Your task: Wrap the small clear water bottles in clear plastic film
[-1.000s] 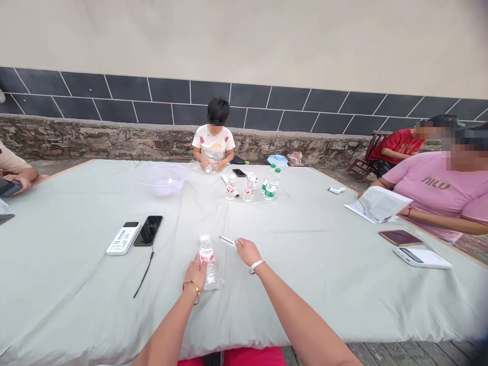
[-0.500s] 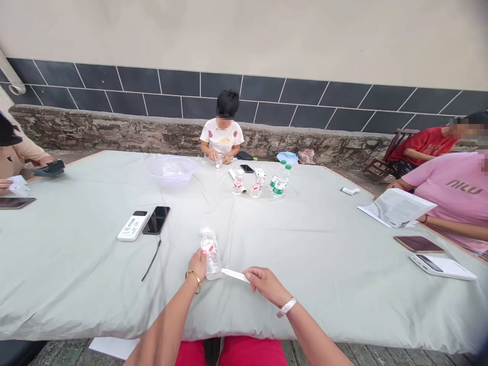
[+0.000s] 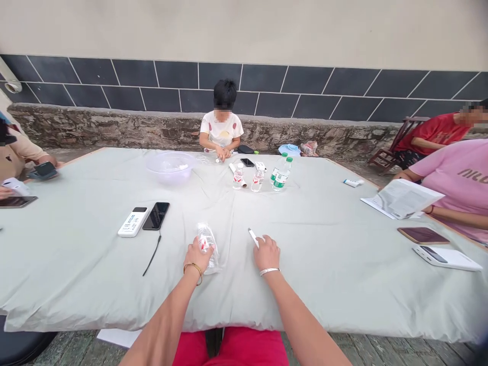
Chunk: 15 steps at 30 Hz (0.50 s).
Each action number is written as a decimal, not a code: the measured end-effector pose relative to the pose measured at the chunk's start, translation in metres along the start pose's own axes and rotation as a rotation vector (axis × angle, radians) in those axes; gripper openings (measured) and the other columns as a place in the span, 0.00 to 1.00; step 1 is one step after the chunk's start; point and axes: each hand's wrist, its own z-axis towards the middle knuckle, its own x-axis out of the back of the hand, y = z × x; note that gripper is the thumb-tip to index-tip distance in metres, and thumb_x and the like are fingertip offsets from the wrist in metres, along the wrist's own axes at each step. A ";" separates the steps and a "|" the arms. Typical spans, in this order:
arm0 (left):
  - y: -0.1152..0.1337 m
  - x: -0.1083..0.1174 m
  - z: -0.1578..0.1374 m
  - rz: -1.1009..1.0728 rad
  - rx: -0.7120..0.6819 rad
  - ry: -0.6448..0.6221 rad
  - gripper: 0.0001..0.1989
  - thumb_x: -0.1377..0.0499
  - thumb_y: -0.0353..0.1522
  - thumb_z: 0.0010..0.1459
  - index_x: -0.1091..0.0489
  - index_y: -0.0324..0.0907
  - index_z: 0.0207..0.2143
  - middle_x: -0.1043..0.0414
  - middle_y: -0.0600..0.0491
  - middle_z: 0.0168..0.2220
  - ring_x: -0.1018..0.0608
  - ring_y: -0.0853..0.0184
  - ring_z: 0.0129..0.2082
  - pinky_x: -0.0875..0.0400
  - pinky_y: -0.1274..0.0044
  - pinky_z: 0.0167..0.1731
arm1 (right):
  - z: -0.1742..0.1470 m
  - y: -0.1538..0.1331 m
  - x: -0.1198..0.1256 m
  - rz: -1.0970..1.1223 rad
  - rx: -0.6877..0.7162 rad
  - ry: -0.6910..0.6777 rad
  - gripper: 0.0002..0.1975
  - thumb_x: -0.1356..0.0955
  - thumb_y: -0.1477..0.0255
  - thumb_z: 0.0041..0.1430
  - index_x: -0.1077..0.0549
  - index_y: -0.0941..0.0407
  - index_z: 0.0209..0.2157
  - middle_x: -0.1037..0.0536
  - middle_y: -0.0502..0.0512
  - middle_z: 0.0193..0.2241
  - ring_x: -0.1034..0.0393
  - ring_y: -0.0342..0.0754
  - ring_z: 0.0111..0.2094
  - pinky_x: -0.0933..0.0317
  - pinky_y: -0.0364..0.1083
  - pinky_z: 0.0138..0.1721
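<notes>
the left hand [image 3: 199, 254] is clamped on the clear bottle [image 3: 206, 243], which is held at the table [image 3: 312, 254]; its long axis is pointed forward, far end slightly left. the right hand [image 3: 267, 252] is placed apart, to the bottle's right, over a slim white tool [image 3: 253, 237]; whether that is gripped cannot be told.

Red-labelled bottles [image 3: 238, 178]: 3 (2 far, 1 near). Green-capped bottles [image 3: 282, 178]: 2, far. Slim white tool [image 3: 252, 236]: 1, near. Phones [image 3: 156, 216]: 4 (2 left, one of them at the edge; 1 far; 1 right). White power banks [image 3: 133, 223]: 2 (1 left, 1 right). Basin [image 3: 170, 173]: 1, far left. Other people [image 3: 221, 129]: 4 (1 left, 1 far, 2 right).
</notes>
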 end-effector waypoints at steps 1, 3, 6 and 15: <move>0.002 0.000 -0.001 0.018 0.003 -0.006 0.39 0.52 0.51 0.53 0.54 0.38 0.62 0.39 0.38 0.54 0.31 0.54 0.51 0.37 0.69 0.46 | -0.004 -0.013 -0.004 0.077 0.016 -0.012 0.14 0.39 0.75 0.56 0.30 0.57 0.43 0.33 0.64 0.49 0.40 0.56 0.49 0.48 0.49 0.45; 0.004 -0.002 -0.001 0.032 0.014 -0.004 0.39 0.53 0.50 0.54 0.57 0.38 0.62 0.40 0.38 0.55 0.32 0.55 0.52 0.38 0.70 0.47 | -0.013 -0.043 -0.015 0.295 0.050 -0.113 0.15 0.40 0.68 0.59 0.32 0.57 0.45 0.29 0.61 0.44 0.35 0.52 0.43 0.46 0.46 0.41; 0.000 -0.003 0.000 0.021 0.034 -0.002 0.38 0.55 0.50 0.55 0.57 0.39 0.63 0.38 0.39 0.53 0.30 0.56 0.50 0.39 0.70 0.47 | -0.020 -0.086 -0.041 0.484 -0.008 -0.307 0.17 0.39 0.59 0.57 0.32 0.58 0.39 0.28 0.53 0.27 0.35 0.47 0.28 0.45 0.43 0.30; -0.021 0.003 0.007 -0.010 0.018 0.024 0.32 0.54 0.45 0.57 0.48 0.38 0.60 0.35 0.40 0.51 0.31 0.59 0.51 0.40 0.73 0.49 | -0.017 -0.092 -0.064 0.628 -0.130 -0.329 0.17 0.48 0.65 0.61 0.41 0.54 0.23 0.36 0.46 0.17 0.42 0.41 0.18 0.50 0.41 0.22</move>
